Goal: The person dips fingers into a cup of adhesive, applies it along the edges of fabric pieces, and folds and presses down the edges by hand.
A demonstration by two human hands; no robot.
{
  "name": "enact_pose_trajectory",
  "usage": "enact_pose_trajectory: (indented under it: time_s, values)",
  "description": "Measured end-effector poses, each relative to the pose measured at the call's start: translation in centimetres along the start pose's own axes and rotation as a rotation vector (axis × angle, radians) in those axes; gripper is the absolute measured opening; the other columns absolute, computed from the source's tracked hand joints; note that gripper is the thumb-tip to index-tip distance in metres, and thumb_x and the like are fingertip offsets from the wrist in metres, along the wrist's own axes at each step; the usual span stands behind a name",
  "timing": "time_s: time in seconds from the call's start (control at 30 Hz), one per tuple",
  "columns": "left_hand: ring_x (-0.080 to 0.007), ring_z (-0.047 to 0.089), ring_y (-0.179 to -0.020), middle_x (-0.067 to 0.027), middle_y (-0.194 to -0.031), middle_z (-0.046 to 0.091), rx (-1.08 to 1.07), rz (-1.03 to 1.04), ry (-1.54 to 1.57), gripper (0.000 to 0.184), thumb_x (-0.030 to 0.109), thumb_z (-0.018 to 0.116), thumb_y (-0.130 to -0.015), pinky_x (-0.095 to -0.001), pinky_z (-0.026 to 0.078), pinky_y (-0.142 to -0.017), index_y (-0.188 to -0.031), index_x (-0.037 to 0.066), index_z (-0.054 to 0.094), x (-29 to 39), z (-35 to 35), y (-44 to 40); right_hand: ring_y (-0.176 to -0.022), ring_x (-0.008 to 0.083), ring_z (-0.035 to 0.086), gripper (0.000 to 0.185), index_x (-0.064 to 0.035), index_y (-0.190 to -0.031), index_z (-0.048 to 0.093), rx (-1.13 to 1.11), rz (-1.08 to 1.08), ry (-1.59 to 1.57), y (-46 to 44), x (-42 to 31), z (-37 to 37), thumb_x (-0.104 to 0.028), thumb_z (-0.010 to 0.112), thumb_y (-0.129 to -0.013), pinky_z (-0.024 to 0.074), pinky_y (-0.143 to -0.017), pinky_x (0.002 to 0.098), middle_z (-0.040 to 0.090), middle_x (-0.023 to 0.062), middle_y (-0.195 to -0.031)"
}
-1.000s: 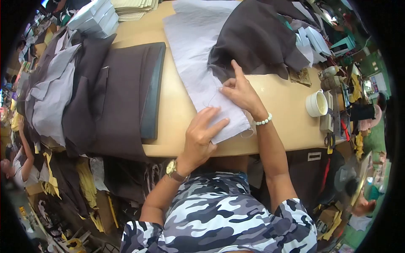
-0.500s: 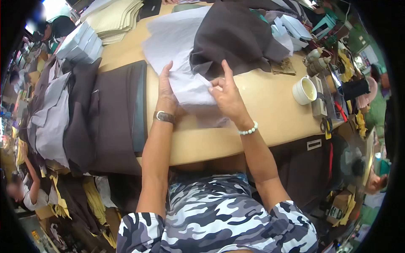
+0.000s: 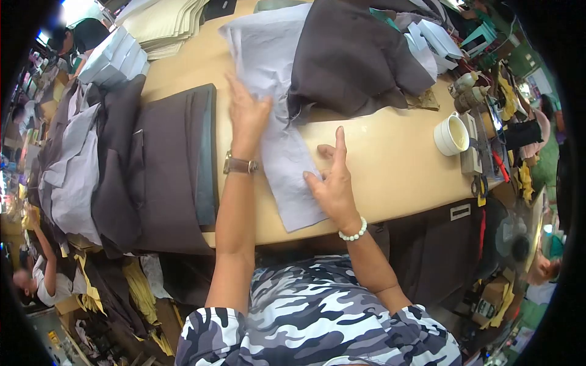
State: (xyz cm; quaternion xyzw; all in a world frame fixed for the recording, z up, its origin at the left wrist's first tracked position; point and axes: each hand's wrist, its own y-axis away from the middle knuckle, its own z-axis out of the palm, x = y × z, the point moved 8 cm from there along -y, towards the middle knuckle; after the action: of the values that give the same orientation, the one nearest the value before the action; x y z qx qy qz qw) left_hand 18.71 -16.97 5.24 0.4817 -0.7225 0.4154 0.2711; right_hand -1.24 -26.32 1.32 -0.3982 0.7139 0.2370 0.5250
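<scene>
A long strip of light grey fabric (image 3: 287,177) hangs down the table toward its front edge, joined or bunched at mid-length against a dark brown cloth (image 3: 348,61). My left hand (image 3: 247,119), with a watch on its wrist, is at the strip's left edge, fingers apart and slightly blurred, holding nothing. My right hand (image 3: 332,183), with a beaded bracelet, is beside the strip's lower right edge. Its index finger points up and its thumb is apart, near or touching the fabric edge. Nothing shows between its fingers.
Folded dark fabric (image 3: 171,158) and a heap of grey and brown cloth (image 3: 73,171) lie left. White boxes (image 3: 113,61) and stacked cream sheets (image 3: 162,24) are behind. A white cup (image 3: 452,135), scissors (image 3: 479,186) and bottles (image 3: 470,97) stand right. Other people are at both sides.
The grey strip's lower end, lifted and folded half a second ago, now lies flat toward the front edge. My left hand has left the fabric's end, and my right hand has moved lower.
</scene>
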Motion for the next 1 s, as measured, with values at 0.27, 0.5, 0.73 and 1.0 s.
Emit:
enact_pose_trajectory:
  time_s: [0.27,0.5,0.73,1.0]
  values:
    - [-0.0303,0.052,-0.109,-0.0137,-0.108,0.060,-0.385,0.741,-0.242,0.018,0.003,0.063,-0.073,-0.0378,0.040,-0.094,-0.090,0.006,0.069,6.0,0.7,5.9,-0.100,0.0362,0.056,0.093,-0.0044,-0.146,0.005,0.005,-0.023,-0.034,-0.3,0.2,0.2,0.001,0.063,-0.073,0.0471,-0.078,0.0354,0.052,0.0266,-0.116]
    - [-0.0279,0.059,-0.088,-0.0123,-0.089,0.063,-0.533,0.318,-0.071,0.016,0.007,0.062,-0.077,-0.0321,0.045,-0.081,-0.089,-0.002,0.067,1.4,5.2,0.2,-0.081,0.0232,0.058,0.091,-0.0053,-0.146,0.010,0.013,-0.095,0.066,0.1,-0.3,0.3,0.005,0.063,-0.073,0.0484,-0.070,0.0296,0.052,0.0217,-0.114]
    - [-0.0164,0.059,-0.078,-0.0091,-0.086,0.064,-0.551,0.156,0.391,0.015,0.002,0.063,-0.076,-0.0279,0.045,-0.073,-0.089,-0.005,0.066,-1.0,5.2,0.1,-0.109,0.0387,0.050,0.080,-0.0009,-0.140,0.029,0.024,-0.423,0.519,2.5,-3.8,0.4,-0.005,0.069,-0.071,0.0422,-0.091,0.0426,0.046,0.0226,-0.122]
    - [-0.0151,0.056,-0.086,-0.0070,-0.098,0.060,-0.483,0.310,0.260,0.026,-0.002,0.065,-0.073,-0.0267,0.045,-0.077,-0.099,-0.003,0.064,0.1,5.2,0.3,-0.119,0.0383,0.040,0.045,-0.0085,-0.118,0.059,0.639,-0.237,1.183,-0.6,-0.9,-22.4,-0.003,0.059,-0.073,0.0319,-0.101,0.0463,0.045,0.0207,-0.124]
